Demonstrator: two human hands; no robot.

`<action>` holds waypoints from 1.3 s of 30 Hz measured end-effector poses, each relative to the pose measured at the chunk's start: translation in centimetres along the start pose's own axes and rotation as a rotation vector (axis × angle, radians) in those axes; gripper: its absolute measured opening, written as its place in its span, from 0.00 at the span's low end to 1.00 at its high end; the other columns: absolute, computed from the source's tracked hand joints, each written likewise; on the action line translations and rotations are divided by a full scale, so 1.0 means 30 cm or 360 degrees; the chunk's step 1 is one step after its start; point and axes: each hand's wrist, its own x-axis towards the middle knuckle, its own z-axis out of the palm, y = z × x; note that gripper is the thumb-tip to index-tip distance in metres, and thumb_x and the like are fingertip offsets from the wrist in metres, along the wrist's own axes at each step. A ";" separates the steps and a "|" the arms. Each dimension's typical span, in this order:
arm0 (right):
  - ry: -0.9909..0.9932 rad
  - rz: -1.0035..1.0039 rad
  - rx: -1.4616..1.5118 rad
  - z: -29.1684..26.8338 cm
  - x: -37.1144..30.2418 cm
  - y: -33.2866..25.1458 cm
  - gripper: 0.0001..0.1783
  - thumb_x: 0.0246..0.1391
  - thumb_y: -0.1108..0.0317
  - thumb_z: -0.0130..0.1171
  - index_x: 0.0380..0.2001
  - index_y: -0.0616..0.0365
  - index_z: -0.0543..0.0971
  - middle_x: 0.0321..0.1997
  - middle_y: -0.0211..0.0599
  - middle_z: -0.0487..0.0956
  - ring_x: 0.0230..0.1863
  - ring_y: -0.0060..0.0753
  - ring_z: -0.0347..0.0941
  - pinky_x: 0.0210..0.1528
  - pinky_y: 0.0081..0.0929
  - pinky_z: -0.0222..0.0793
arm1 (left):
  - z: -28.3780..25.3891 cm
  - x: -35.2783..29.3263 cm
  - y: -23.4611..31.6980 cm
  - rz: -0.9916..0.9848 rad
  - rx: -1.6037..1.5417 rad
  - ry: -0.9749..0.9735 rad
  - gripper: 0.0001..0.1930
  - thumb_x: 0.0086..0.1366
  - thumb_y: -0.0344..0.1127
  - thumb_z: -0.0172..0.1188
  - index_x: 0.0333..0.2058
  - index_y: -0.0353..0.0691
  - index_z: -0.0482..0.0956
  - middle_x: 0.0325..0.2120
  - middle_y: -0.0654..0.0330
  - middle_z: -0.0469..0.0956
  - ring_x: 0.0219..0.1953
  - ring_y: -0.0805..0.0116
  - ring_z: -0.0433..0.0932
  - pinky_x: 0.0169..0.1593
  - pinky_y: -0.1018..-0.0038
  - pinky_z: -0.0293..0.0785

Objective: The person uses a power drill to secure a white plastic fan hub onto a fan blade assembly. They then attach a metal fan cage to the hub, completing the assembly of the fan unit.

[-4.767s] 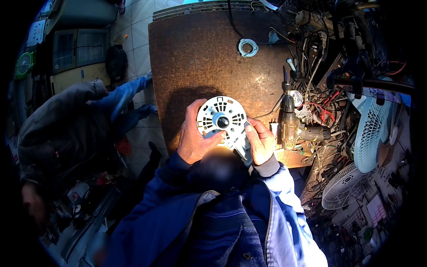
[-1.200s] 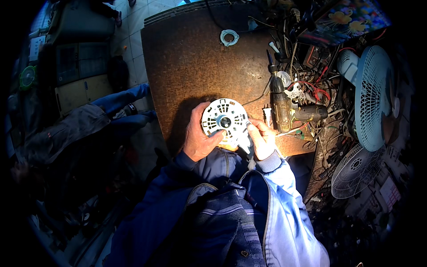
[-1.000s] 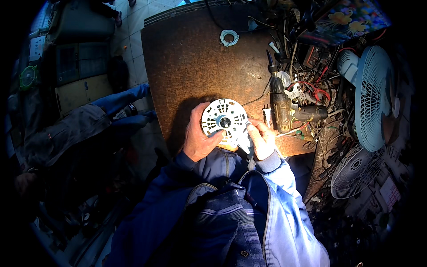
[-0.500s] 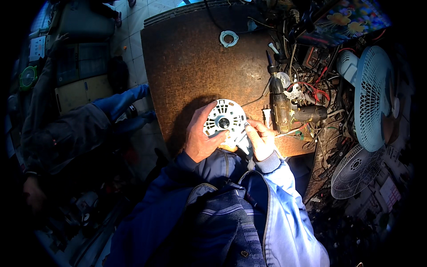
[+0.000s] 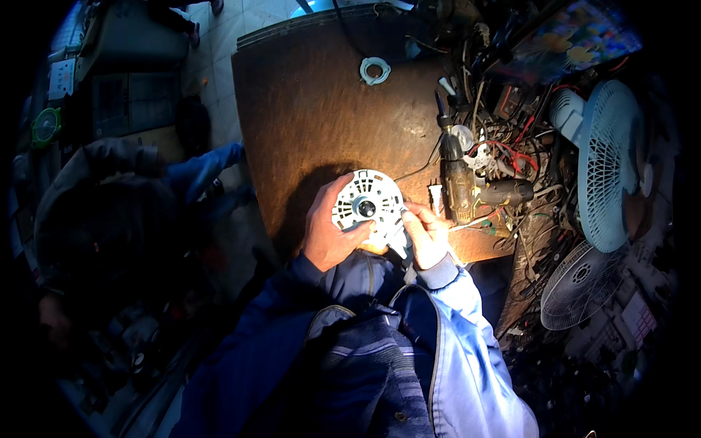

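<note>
My left hand (image 5: 326,232) is wrapped round the left side of a white round slotted motor housing (image 5: 380,191), its thumb across the lower face. A dark round hub sits in the housing's middle. At the housing's right rim, the thumb and fingers of my right hand (image 5: 429,237) are pinched together; what lies between their tips is too small to make out. The housing is held above the near edge of a brown wooden table (image 5: 307,95), close to my body. A plug (image 5: 437,197) lies just beyond my right hand.
A power drill (image 5: 460,182) lies on the table's right side, beside tangled wires and parts (image 5: 504,157). A pale ring (image 5: 374,71) rests toward the far edge. A light blue fan (image 5: 610,168) and a fan grille (image 5: 584,281) stand at right. Another person (image 5: 109,197) is at left.
The housing and both my hands sit slightly lower in view, with the same hold. The other person at left has shifted; their outstretched arm is now lower and bent.
</note>
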 end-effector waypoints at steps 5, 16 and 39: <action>-0.0042 -0.0022 -0.0372 -0.011 -0.004 -0.104 0.15 0.69 0.68 0.62 0.52 0.66 0.83 0.46 0.42 0.86 0.47 0.26 0.80 0.50 0.25 0.76 | -0.005 -0.006 0.016 -0.0002 0.0025 0.0018 0.43 0.48 0.26 0.78 0.65 0.36 0.72 0.57 0.48 0.77 0.59 0.57 0.79 0.63 0.64 0.75; 0.0519 -0.0591 -0.1302 -0.248 0.123 -0.236 0.10 0.63 0.69 0.65 0.42 0.65 0.84 0.38 0.49 0.82 0.36 0.46 0.82 0.40 0.39 0.78 | 0.002 -0.029 -0.012 0.0077 -0.0057 0.0071 0.42 0.48 0.24 0.78 0.64 0.37 0.72 0.57 0.48 0.76 0.57 0.56 0.81 0.60 0.65 0.79; 0.0633 -0.0550 -0.2147 -0.312 0.255 -0.191 0.29 0.46 0.46 0.72 0.34 0.65 0.80 0.34 0.54 0.79 0.38 0.60 0.76 0.45 0.55 0.71 | 0.000 -0.040 -0.032 0.0131 -0.0047 0.0108 0.44 0.46 0.23 0.79 0.65 0.36 0.71 0.57 0.49 0.77 0.57 0.56 0.79 0.61 0.64 0.77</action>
